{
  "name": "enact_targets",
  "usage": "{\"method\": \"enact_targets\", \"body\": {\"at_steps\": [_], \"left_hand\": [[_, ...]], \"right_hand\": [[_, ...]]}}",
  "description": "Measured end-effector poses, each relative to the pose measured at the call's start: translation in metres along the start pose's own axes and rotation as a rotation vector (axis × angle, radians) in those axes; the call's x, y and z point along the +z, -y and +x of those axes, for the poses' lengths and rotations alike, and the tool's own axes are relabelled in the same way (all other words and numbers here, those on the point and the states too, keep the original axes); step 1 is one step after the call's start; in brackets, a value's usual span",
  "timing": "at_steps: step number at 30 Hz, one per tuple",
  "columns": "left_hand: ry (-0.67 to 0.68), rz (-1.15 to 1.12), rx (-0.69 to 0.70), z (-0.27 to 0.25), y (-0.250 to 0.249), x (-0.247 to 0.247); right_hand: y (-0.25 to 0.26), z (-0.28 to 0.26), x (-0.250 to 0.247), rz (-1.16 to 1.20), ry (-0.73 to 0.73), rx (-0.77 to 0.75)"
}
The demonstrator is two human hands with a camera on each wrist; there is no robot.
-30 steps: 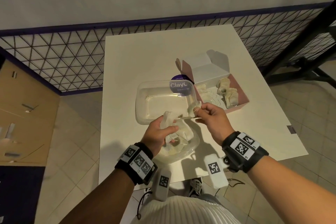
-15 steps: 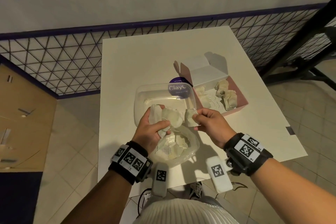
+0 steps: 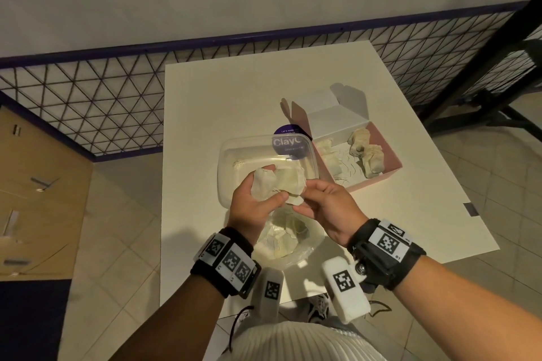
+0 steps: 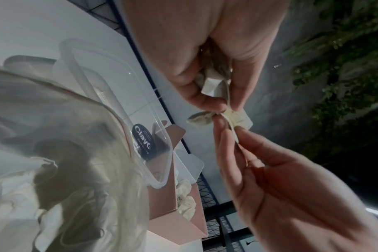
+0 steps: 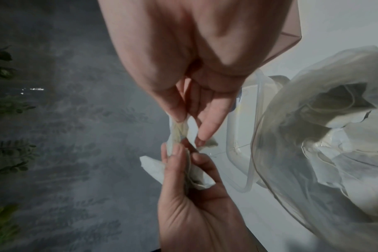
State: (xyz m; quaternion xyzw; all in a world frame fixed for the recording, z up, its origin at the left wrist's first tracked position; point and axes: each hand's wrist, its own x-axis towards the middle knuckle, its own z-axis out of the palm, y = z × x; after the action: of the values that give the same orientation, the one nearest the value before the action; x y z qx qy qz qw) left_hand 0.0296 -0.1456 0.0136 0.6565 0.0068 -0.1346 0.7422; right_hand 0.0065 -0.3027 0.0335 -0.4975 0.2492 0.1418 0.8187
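Left hand (image 3: 252,205) neared right hand (image 3: 331,208); wrapper (image 3: 281,182) spans sideways.

wrapper (image 3: 281,182): crumpled matt paper | tub (image 3: 228,161): clear glossy plastic | box (image 3: 378,180): smooth matt card

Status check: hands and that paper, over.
Left hand grips crumpled paper. Right hand pinches its edge. Clear bowl just below, nothing blocking.
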Motion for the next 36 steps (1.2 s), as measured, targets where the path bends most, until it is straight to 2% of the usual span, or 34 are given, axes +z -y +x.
{"method": "enact_targets", "body": {"at_steps": [8, 12, 14, 19, 22, 26, 28, 30, 34, 36], "left_hand": [[-0.012, 0.176, 0.068, 0.001, 0.000, 0.003], [0.022, 0.182, 0.040, 0.002, 0.000, 0.002], [0.039, 0.098, -0.016, 0.003, -0.002, -0.001], [-0.050, -0.374, -0.290, 0.012, -0.006, -0.007], [-0.022, -0.473, -0.375, 0.013, -0.007, -0.008], [0.002, -0.256, -0.339, 0.014, -0.001, -0.005], [0.036, -0.130, -0.286, 0.014, 0.002, -0.004], [0.071, -0.056, -0.252, 0.015, 0.003, -0.005], [0.113, 0.069, -0.172, 0.017, 0.003, -0.009], [0.109, 0.139, -0.146, 0.017, 0.004, -0.009]], "right_hand": [[0.004, 0.000, 0.001, 0.067, -0.045, 0.023], [-0.001, 0.003, -0.005, -0.151, -0.070, -0.046], [0.002, 0.004, -0.009, -0.217, -0.101, -0.097], [0.013, 0.007, -0.023, -0.587, -0.193, -0.274], [0.021, 0.004, -0.028, -0.845, -0.045, -0.296], [0.040, -0.008, -0.024, -1.091, 0.305, -0.188], [0.045, -0.010, -0.021, -1.138, 0.408, -0.142], [0.046, -0.009, -0.018, -1.167, 0.439, -0.149], [0.041, -0.004, -0.016, -1.176, 0.406, -0.223], [0.038, -0.002, -0.018, -1.159, 0.411, -0.204]]}}
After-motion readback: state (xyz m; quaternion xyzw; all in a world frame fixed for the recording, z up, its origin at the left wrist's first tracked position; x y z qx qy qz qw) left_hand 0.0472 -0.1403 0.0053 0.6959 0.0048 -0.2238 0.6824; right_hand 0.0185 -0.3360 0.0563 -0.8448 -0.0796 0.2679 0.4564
